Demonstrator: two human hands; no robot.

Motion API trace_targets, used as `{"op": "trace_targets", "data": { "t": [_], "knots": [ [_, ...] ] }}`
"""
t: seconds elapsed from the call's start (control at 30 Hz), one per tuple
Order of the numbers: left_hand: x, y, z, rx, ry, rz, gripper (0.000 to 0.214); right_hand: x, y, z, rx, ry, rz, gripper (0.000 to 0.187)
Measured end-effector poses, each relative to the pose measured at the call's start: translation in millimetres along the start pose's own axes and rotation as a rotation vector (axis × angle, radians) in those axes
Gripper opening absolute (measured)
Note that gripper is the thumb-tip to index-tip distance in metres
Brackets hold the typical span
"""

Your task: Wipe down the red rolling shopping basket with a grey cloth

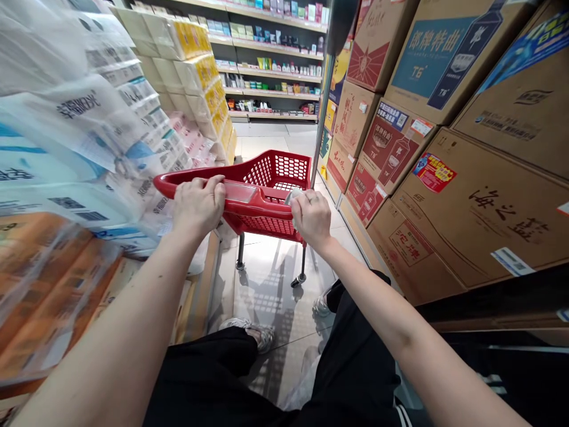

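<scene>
A red plastic shopping cart [249, 173] stands in front of me on thin dark legs with wheels. Its handle [242, 193] runs across the near side, with a clear panel in the middle. My left hand [200, 203] is wrapped over the handle's left part, fingers closed. On the right end of it, my right hand [312, 216] is closed in a grip, with a ring on one finger. Something whitish shows beside the right fingers, too small to name. The visible part of the basket, with its perforated walls, shows no goods.
Stacked tissue packs [80, 133] line the left side, close to the cart. Cardboard cartons [444, 196] are piled on the right. A metal pole [323, 112] rises beside the cart's front right. Shelves of small goods [275, 76] cross the far end of the tiled floor [267, 284].
</scene>
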State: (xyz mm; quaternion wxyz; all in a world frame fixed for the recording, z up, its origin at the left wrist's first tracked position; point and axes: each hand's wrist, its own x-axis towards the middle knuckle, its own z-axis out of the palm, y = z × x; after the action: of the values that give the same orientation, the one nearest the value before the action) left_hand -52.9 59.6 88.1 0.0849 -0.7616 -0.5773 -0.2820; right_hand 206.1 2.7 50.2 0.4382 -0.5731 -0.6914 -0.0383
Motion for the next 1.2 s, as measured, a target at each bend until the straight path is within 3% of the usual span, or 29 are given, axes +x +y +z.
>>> {"op": "trace_targets", "data": {
  "t": [0.17,0.4,0.5,0.73,0.9,1.07,1.2],
  "knots": [
    [-0.3,2.6,0.5,-0.012,0.018,0.001,0.055,-8.1,-23.2,3.5,-0.101,-0.019,-0.064,0.043],
    [-3.9,12.4,10.8,0.024,0.047,-0.038,0.057,47.8,-28.7,12.8,-0.132,-0.268,-0.011,0.047],
    [-5.5,16.1,13.9,0.03,0.073,-0.041,0.056,56.4,-22.2,15.0,-0.094,-0.268,-0.024,0.049],
    [-5.4,21.4,15.0,0.034,0.112,-0.047,0.052,21.2,-27.7,-4.7,-0.007,-0.12,-0.113,0.053],
    [-5.0,26.2,13.6,0.058,0.087,-0.071,0.052,9.2,-18.3,-36.1,0.076,-0.305,-0.314,0.07],
    [-6.7,38.8,8.2,0.144,-0.012,-0.142,0.055,26.9,-14.1,-47.7,-0.284,-0.577,-0.369,0.074],
    [-7.7,47.1,8.5,0.151,-0.006,-0.143,0.056,42.3,-24.2,-37.8,-0.575,-0.651,-0.341,0.068]
  ]
}}
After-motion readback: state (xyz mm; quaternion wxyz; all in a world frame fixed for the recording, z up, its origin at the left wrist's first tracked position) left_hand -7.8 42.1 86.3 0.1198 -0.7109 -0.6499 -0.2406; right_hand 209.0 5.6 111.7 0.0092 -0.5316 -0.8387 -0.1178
